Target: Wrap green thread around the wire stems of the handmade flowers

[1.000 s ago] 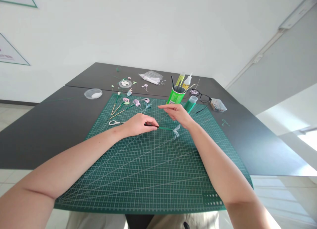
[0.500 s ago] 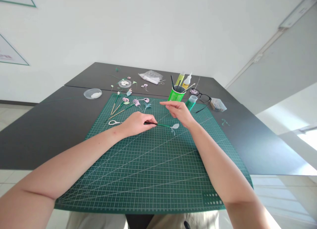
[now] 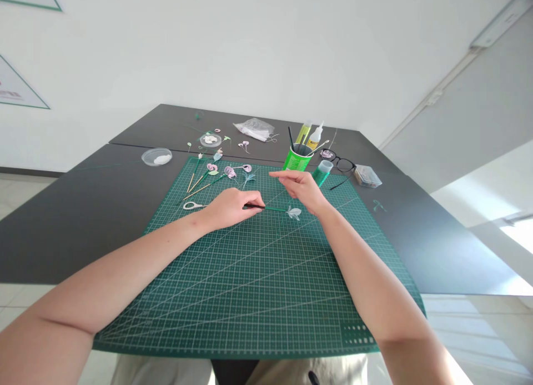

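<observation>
My left hand (image 3: 235, 208) rests low over the green cutting mat (image 3: 233, 296), its thumb and fingers pinched on a thin artificial flower stem (image 3: 275, 209). The stem is green, with a dark length at my fingertips, and points right. Pale blue-white leaves (image 3: 293, 213) sit at its far end. My right hand (image 3: 303, 188) hovers above and right of the stem, index finger stretched leftward, the other fingers curled in; whatever they may grip is hidden. White scissors (image 3: 193, 205) show one handle loop beside my left wrist. Finished-looking flowers on sticks (image 3: 208, 179) lie behind my left hand.
Behind my right hand stand a green tub (image 3: 297, 158) of tools, a glue bottle (image 3: 315, 135) and a green-capped tube (image 3: 322, 173). Glasses (image 3: 345, 164) and a clear box (image 3: 367, 175) lie to the right. Shallow dishes (image 3: 156, 156) and a plastic bag (image 3: 255, 129) are farther back.
The leaves at the stem's end have turned, the lower one now lying closer to the upper. Both hands hold nearly the same place.
</observation>
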Demonstrator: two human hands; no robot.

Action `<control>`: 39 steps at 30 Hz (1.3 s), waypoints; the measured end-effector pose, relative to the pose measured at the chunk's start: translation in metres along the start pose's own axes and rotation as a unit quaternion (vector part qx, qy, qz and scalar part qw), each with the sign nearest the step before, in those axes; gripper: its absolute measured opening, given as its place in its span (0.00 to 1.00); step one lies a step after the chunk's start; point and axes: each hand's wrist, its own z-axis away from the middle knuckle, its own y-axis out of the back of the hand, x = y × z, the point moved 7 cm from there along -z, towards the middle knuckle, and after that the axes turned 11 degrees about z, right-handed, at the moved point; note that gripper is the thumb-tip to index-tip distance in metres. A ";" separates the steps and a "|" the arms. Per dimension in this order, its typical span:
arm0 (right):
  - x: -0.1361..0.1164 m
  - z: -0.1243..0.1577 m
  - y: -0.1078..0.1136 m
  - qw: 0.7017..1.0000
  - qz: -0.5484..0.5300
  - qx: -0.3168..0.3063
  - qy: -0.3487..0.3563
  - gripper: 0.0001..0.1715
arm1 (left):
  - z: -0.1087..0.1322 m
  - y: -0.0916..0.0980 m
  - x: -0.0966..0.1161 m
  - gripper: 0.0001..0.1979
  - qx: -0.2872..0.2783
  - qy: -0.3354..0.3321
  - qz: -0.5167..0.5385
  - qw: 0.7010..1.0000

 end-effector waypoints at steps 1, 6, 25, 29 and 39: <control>0.000 0.000 0.000 1.000 -0.002 0.001 0.002 0.23 | 0.000 -0.001 -0.001 0.04 -0.005 0.006 0.007 1.000; -0.004 0.001 0.002 1.000 -0.011 0.007 0.023 0.23 | -0.001 -0.006 -0.005 0.06 -0.043 0.022 0.027 0.998; -0.001 0.000 0.001 1.000 0.015 -0.001 -0.001 0.21 | -0.001 -0.004 -0.002 0.02 -0.024 0.017 0.065 0.997; -0.003 0.000 0.001 1.000 0.020 -0.006 -0.005 0.20 | 0.000 -0.005 -0.003 0.01 -0.025 0.011 0.085 0.996; 0.002 -0.001 -0.003 0.999 0.020 -0.024 -0.009 0.21 | -0.001 -0.002 -0.002 0.01 0.009 -0.002 0.065 0.998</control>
